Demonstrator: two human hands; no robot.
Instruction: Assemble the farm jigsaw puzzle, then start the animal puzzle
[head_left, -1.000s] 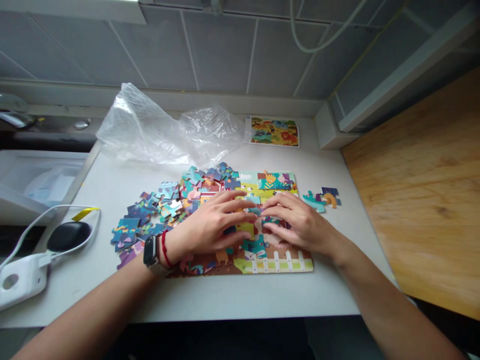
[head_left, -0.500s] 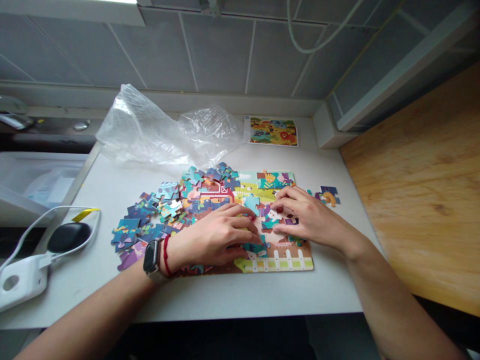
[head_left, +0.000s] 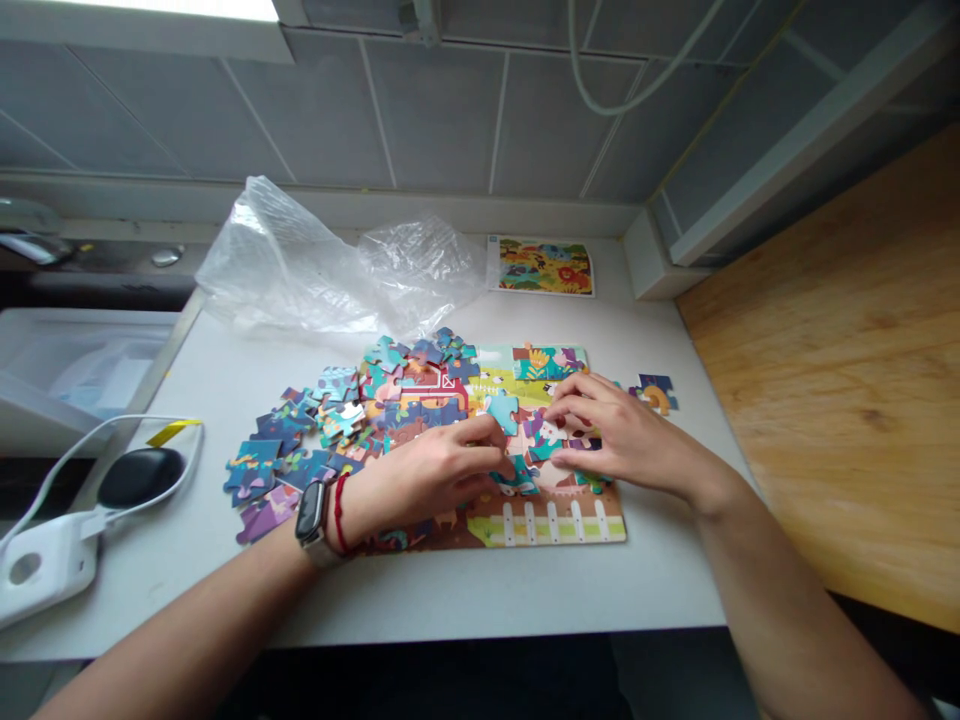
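Observation:
My left hand (head_left: 450, 465), with a watch and a red cord at the wrist, is over the middle of the puzzle board (head_left: 600, 525). Its fingers are bent, with the tips on a teal puzzle piece (head_left: 521, 478) that they partly cover. From the right, my right hand (head_left: 622, 428) grips joined purple and teal puzzle pieces (head_left: 546, 440) between its fingers and thumb. A light blue puzzle piece (head_left: 502, 410) lies just above, between the two hands. More joined pieces with a yellow flower (head_left: 538, 362) rest on the board's upper right.
Loose puzzle pieces (head_left: 289, 425) are heaped at the left, partly on the board. Two joined pieces (head_left: 656, 392) lie to its right. Behind are a crumpled plastic bag (head_left: 300, 270) and a picture card (head_left: 544, 266). A white charger (head_left: 49, 565) with a cable sits at left.
My left fingers have curled and drawn back slightly, and the teal piece beneath them has shifted up towards the pieces at my right hand. Those pieces have tilted a little.

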